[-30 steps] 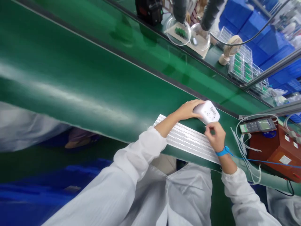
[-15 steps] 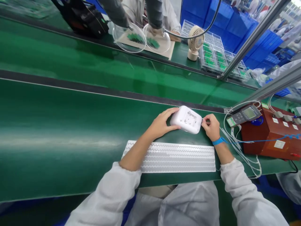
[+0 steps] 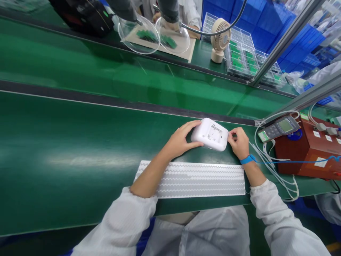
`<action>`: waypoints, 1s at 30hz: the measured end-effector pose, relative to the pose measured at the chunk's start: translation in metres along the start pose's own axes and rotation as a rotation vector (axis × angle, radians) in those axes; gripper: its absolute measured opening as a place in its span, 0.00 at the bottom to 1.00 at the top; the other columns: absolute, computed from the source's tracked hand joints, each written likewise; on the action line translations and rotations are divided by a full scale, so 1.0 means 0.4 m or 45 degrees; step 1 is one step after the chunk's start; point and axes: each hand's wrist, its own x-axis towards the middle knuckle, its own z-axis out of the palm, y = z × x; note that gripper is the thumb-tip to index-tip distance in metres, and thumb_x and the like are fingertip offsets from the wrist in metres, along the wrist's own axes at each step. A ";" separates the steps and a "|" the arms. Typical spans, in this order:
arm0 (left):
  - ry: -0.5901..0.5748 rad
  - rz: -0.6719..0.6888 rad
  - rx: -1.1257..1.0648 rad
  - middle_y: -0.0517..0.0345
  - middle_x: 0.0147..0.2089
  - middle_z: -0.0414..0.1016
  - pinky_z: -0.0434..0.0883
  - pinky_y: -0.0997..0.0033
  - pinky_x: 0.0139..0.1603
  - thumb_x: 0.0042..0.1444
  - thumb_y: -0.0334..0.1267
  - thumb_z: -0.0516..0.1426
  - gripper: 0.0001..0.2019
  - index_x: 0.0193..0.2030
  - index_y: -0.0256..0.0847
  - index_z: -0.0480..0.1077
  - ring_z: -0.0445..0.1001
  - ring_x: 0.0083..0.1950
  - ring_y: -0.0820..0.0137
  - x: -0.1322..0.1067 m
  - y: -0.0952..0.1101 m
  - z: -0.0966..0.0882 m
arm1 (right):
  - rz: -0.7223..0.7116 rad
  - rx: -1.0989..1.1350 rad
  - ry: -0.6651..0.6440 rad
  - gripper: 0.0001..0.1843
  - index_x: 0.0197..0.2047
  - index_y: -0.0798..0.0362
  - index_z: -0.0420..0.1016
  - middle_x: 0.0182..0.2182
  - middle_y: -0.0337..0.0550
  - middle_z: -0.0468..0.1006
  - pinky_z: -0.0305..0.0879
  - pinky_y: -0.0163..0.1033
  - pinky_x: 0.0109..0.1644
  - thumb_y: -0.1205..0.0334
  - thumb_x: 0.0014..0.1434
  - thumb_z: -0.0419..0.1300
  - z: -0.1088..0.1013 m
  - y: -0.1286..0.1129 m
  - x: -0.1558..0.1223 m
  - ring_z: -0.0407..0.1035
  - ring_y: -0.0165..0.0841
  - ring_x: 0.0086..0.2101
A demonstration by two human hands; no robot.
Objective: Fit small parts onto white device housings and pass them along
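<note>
A white rounded plastic device (image 3: 210, 135), with a printed label on the face turned up, is tilted slightly over the green bench. My left hand (image 3: 183, 138) grips its left end, thumb on the near side and fingers on the far side. At the right end, the fingers of my right hand (image 3: 238, 141) are pinched together against the device's edge. Whatever they hold is too small to make out. A blue wrist strap (image 3: 247, 159) with a blue cord circles my right wrist. Under my forearms lies a white sheet (image 3: 202, 179) with rows of wavy lines.
On the right stand a reddish-brown box (image 3: 301, 153), a handheld meter (image 3: 281, 128) and looped white tubes (image 3: 266, 167). A green belt (image 3: 106, 80) runs beyond the bench. Across it are a small fan (image 3: 220, 39), trays of green boards (image 3: 243, 60) and a seated person.
The view has shifted slightly. Both hands keep the same hold on the white device, which has barely moved.
</note>
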 end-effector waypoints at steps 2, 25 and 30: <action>0.000 0.011 0.005 0.50 0.82 0.68 0.66 0.39 0.82 0.64 0.61 0.70 0.41 0.79 0.56 0.67 0.67 0.82 0.43 0.000 -0.001 0.000 | -0.011 -0.013 -0.011 0.03 0.42 0.47 0.73 0.40 0.45 0.78 0.78 0.39 0.34 0.64 0.69 0.61 0.000 -0.001 0.000 0.74 0.38 0.39; -0.014 0.037 -0.004 0.49 0.83 0.66 0.63 0.40 0.84 0.65 0.60 0.70 0.40 0.80 0.55 0.66 0.65 0.83 0.45 0.002 -0.005 0.003 | -0.157 0.070 -0.062 0.21 0.49 0.47 0.84 0.48 0.48 0.84 0.87 0.44 0.43 0.75 0.66 0.53 -0.012 0.002 -0.019 0.82 0.39 0.43; -0.013 0.039 0.024 0.48 0.83 0.66 0.64 0.41 0.84 0.65 0.59 0.69 0.40 0.80 0.55 0.65 0.65 0.83 0.46 0.002 -0.008 0.005 | -0.101 0.131 -0.047 0.21 0.45 0.48 0.86 0.48 0.47 0.84 0.89 0.43 0.42 0.75 0.66 0.53 -0.006 0.010 -0.022 0.82 0.37 0.41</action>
